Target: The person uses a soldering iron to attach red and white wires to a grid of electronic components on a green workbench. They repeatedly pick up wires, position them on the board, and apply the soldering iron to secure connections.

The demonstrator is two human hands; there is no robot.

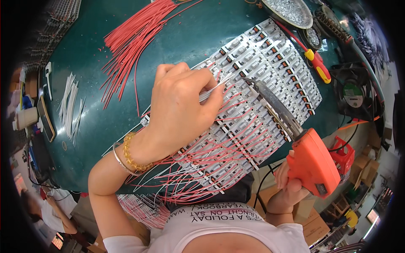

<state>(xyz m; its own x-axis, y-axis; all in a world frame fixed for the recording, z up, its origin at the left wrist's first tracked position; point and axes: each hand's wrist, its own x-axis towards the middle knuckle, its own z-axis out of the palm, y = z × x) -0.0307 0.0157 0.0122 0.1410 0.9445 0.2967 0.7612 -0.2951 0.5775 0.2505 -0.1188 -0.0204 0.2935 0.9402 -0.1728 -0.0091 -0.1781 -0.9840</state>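
Note:
My left hand (pixel 181 101) is closed in a pinch on several thin white wires (pixel 226 81), their ends over a panel of small circuit boards (pixel 274 63). My right hand (pixel 289 187) grips an orange-red soldering gun (pixel 317 164) by its handle. The dark tip of the gun points up and left, close to the wire ends; whether it touches a board I cannot tell. Rows of boards nearer me carry red and white wires (pixel 211 158) that trail toward the table's front edge. The palm side of my left hand is hidden.
A fan of red wires (pixel 135 38) lies at the far left, loose white wires (pixel 68 105) further left. At the back right are a metal dish (pixel 291 12), a screwdriver (pixel 319 67), a coiled-spring holder (pixel 333 23) and a black fan (pixel 354 90). Another person (pixel 59 206) is at lower left.

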